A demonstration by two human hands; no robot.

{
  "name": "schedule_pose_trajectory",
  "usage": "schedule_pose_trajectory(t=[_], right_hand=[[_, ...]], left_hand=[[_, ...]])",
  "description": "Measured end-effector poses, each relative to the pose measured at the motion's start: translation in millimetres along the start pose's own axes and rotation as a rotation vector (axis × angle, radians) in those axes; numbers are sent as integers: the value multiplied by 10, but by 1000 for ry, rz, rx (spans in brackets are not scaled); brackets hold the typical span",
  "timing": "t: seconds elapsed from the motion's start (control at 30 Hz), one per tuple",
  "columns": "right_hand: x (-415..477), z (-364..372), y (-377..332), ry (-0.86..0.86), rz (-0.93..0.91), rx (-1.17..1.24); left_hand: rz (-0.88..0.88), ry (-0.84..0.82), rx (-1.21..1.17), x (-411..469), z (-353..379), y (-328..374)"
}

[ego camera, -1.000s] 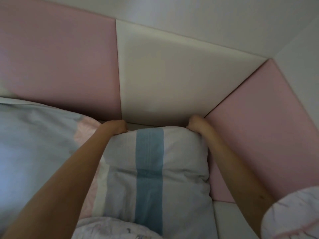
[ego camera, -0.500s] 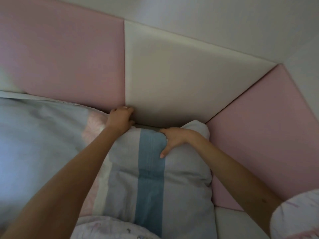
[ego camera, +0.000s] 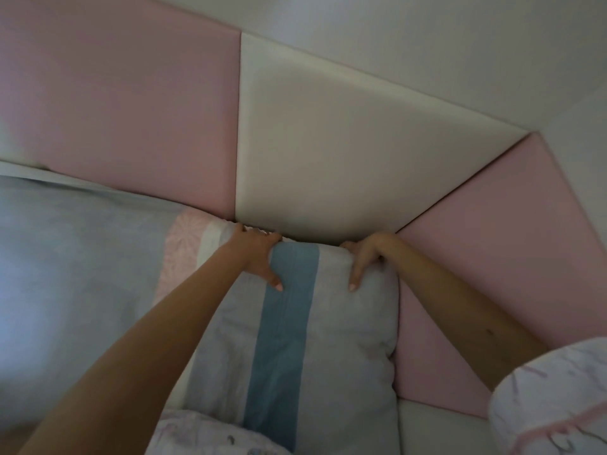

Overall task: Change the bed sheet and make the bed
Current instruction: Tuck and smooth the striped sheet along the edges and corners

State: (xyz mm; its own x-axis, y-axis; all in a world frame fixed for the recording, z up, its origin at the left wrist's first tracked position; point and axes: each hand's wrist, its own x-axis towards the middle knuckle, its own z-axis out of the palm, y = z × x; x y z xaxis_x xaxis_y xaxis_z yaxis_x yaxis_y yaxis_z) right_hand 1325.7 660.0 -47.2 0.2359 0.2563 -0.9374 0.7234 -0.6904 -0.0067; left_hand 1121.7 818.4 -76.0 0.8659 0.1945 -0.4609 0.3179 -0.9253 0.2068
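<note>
A pale grey pillow (ego camera: 345, 339) with a blue stripe down its middle stands in the bed's far right corner. My left hand (ego camera: 259, 254) grips its top edge left of the stripe, thumb on the front and fingers over the back. My right hand (ego camera: 368, 254) grips the top edge right of the stripe in the same way. A light blue duvet (ego camera: 75, 274) with a pink patterned strip lies to the left of the pillow.
Padded wall panels close the corner: pink (ego camera: 124, 119) at the back left, cream (ego camera: 345, 152) in the middle, pink (ego camera: 492, 244) along the right side. A white mattress edge (ego camera: 437, 428) shows at the lower right. My patterned white sleeve (ego camera: 551, 399) fills the bottom right.
My right hand slid from the pillow's middle top to its right top edge. My left hand came forward, its thumb now on the pillow's front. The view shifted slightly.
</note>
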Motion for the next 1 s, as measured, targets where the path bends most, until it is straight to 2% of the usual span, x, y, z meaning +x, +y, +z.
schedule_pose_trajectory(t=[0.13,0.23,0.33,0.4,0.5,0.57,0.6,0.7,0.83,0.93,1.0], right_hand=[[44,75,252,-35,-106,421],[82,123,313,-79,-119,600],[189,194,293,-6,-123,620],[225,181,239,71,-100,533],[101,117,98,168,145,139],[133,137,50,312,263,141],[146,173,43,341,272,220],[217,397,128,350,181,711],[348,668,184,621,-72,1115],[455,782,109,814,-45,1178],[484,758,70,839,-1,1133]], left_hand=[[-37,136,-111,-11,77,-14],[-68,232,-293,-83,144,-57],[-94,310,-344,-206,222,-194],[-107,362,-376,-314,270,-312],[-139,412,-391,-467,325,-495],[-172,414,-372,-554,364,-604],[-189,409,-366,-587,372,-641],[-207,404,-384,-662,407,-694],[-202,439,-461,-726,468,-703],[-187,475,-535,-758,494,-650],[-170,482,-557,-775,516,-612]])
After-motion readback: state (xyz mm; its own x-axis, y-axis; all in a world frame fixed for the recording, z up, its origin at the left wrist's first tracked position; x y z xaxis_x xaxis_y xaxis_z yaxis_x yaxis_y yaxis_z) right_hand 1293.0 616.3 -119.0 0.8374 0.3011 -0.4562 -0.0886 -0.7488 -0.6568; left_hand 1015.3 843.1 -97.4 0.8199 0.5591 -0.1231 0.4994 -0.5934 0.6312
